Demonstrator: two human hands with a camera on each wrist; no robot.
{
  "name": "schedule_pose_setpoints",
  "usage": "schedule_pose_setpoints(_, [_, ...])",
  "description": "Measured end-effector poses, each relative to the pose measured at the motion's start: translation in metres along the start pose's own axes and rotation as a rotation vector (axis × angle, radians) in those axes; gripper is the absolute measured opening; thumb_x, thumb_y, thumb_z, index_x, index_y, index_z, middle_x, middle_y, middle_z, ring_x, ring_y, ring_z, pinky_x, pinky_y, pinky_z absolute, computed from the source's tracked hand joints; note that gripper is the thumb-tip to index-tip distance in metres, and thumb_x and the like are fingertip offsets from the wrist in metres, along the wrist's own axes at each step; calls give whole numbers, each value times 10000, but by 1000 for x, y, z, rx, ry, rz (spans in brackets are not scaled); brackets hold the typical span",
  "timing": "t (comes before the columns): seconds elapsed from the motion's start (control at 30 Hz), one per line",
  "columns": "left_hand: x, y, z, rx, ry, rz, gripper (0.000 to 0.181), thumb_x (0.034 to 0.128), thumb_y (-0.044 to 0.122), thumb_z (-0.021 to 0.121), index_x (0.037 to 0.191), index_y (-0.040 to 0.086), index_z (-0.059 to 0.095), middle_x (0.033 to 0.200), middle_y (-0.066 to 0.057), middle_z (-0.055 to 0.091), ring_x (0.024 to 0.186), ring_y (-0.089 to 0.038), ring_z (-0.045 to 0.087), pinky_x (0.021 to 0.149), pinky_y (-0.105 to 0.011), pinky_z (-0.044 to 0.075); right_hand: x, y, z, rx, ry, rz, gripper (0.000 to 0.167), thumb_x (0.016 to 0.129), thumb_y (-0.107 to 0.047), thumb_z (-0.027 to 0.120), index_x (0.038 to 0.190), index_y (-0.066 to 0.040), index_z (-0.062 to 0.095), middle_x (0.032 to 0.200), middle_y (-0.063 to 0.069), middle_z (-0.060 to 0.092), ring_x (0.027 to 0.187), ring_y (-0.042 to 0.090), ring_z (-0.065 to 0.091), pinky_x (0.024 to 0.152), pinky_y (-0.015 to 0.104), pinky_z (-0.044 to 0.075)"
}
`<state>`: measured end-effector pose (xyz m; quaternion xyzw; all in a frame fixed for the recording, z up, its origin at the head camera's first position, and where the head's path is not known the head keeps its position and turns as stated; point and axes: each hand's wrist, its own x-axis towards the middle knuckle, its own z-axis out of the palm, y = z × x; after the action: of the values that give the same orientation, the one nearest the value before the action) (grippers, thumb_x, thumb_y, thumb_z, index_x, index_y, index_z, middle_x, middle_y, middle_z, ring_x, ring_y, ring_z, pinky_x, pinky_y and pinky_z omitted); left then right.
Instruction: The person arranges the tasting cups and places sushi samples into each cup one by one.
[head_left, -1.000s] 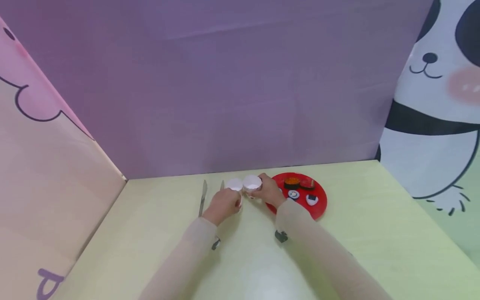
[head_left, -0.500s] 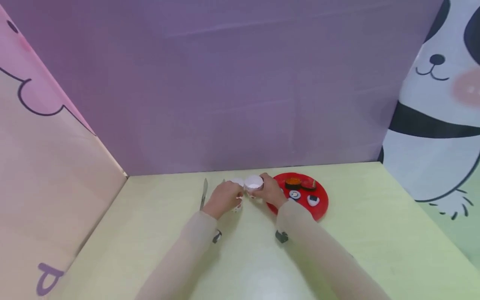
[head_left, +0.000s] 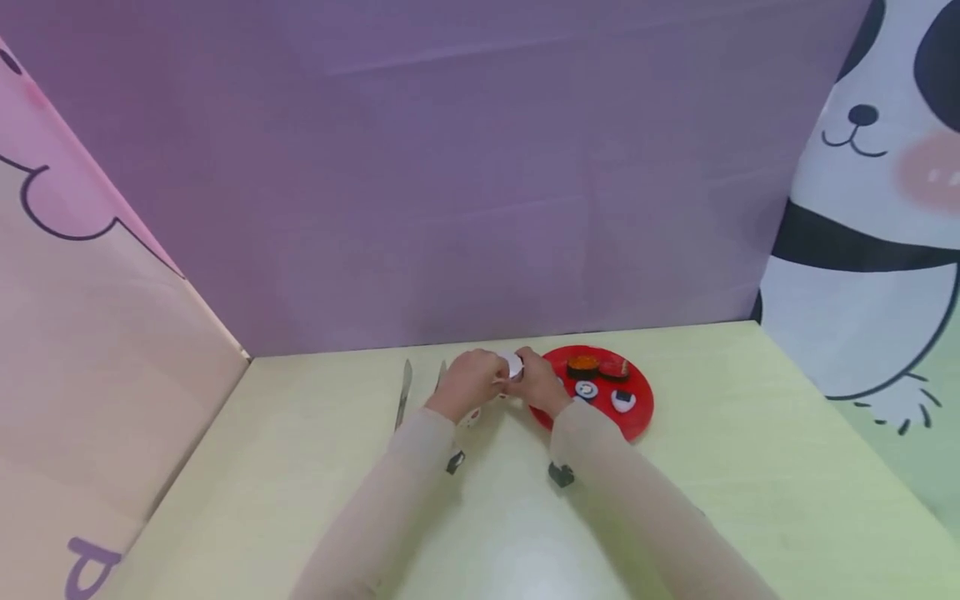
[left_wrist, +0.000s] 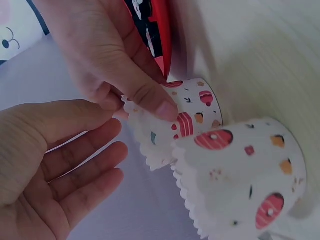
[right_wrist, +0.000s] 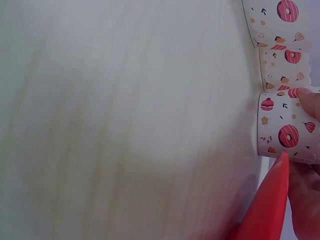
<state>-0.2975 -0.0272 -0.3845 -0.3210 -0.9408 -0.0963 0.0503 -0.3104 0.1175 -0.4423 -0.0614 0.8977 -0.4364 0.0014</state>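
White paper cups printed with red donuts stand at the back of the table. My right hand (head_left: 538, 383) grips one cup (right_wrist: 277, 120), its thumb lying on the printed side in the left wrist view. My left hand (head_left: 470, 383) is at that cup's scalloped rim, touching or nearly touching the right fingers. In the left wrist view the left hand (left_wrist: 65, 160) has its thumb extended and several other fingers loosely spread; whether it pinches the rim is hidden. A nearer cup (left_wrist: 245, 175) sits beside the gripped one, partly under my left hand in the head view.
Right of the hands lies a red plate (head_left: 641, 408) bearing several toy sushi pieces, its edge close to my right hand. A knife (head_left: 405, 387) lies to the left, with another thin utensil (head_left: 441, 372) partly behind my left hand. A purple backdrop (head_left: 480, 208) borders the table's back.
My left hand has moved right, from the left cup to the rim of the cup in my right hand. The right hand keeps its grip in nearly the same place.
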Motion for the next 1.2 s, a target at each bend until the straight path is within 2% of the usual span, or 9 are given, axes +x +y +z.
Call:
schedule_pose_setpoints(0.23, [10, 3, 2, 7, -42, 15, 86, 832, 144, 724, 916, 144, 739, 882, 31, 700, 816, -135, 613, 803, -273, 491, 1, 0, 0, -17, 8, 1, 434, 834, -203, 729, 1157, -35, 492, 1060, 105, 587, 936, 252, 540, 860, 383, 498])
schedule_pose_setpoints(0.43, [17, 6, 2, 21, -82, -31, 96, 830, 139, 724, 924, 150, 736, 865, 38, 694, 765, -129, 581, 762, -269, 484, 1, 2, 1, -33, 10, -4, 434, 836, -206, 724, 1159, -32, 494, 1062, 111, 590, 951, 262, 547, 875, 394, 492])
schedule_pose_setpoints(0.6, [23, 5, 4, 50, -90, -45, 44, 795, 109, 737, 789, 152, 726, 726, 54, 647, 662, -129, 532, 654, -255, 457, 3, 4, 2, -41, 18, -9, 431, 830, -181, 727, 1161, -28, 497, 1063, 116, 591, 948, 268, 545, 877, 397, 491])
schedule_pose_setpoints(0.77, [24, 4, 7, 45, -67, -47, 150, 765, 47, 703, 657, 149, 680, 637, 51, 593, 611, -135, 510, 589, -255, 433, 3, 4, 2, -48, 13, -10, 451, 830, -158, 727, 1188, -22, 488, 1124, 133, 588, 997, 282, 541, 909, 415, 475])
schedule_pose_setpoints(1.03, [25, 3, 10, 51, -83, -84, 96, 801, 62, 692, 737, 132, 706, 675, 37, 615, 634, -141, 524, 611, -258, 447, 3, 3, 6, -24, -2, 15, 478, 845, -191, 714, 1234, -49, 475, 1179, 127, 579, 1055, 286, 538, 937, 440, 460])
schedule_pose_setpoints(1.2, [25, 5, 6, 39, -86, -97, 118, 825, 44, 656, 754, 125, 704, 674, 41, 604, 648, -134, 515, 629, -248, 446, 4, 6, 7, -17, 10, -21, 423, 839, -206, 722, 1168, -59, 502, 1086, 95, 590, 996, 262, 545, 920, 430, 468])
